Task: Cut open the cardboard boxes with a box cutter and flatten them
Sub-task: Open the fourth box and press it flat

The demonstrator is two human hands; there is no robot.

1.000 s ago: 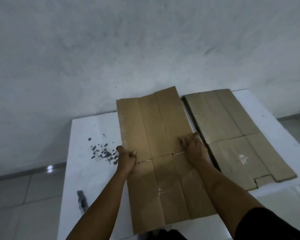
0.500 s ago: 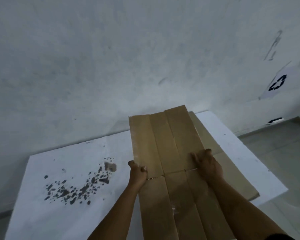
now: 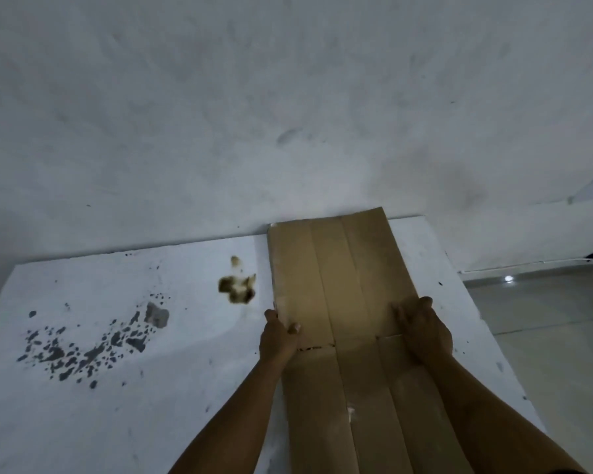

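Gripping flattened cardboard [image 3: 343,302] edges: left hand [image 3: 278,338], right hand [image 3: 425,331].

Flattened box [image 3: 339,285]: matt brown cardboard, creased. Table [image 3: 117,405]: white, stained, possibly painted. Wall [image 3: 288,97]: matt, scuffed.

A flattened cardboard box [image 3: 343,302] lies on the right part of the desk [image 3: 117,422], its far end reaching the wall [image 3: 288,114]. The left hand [image 3: 278,336] grips its left edge, thumb on top; the right hand [image 3: 423,331] grips its right edge. Left of the left fingers [image 3: 293,328] sits a stain [image 3: 237,289], and farther left a scatter of spots [image 3: 89,347]. Right of the right fingers, past the desk edge, lies the floor [image 3: 555,336].
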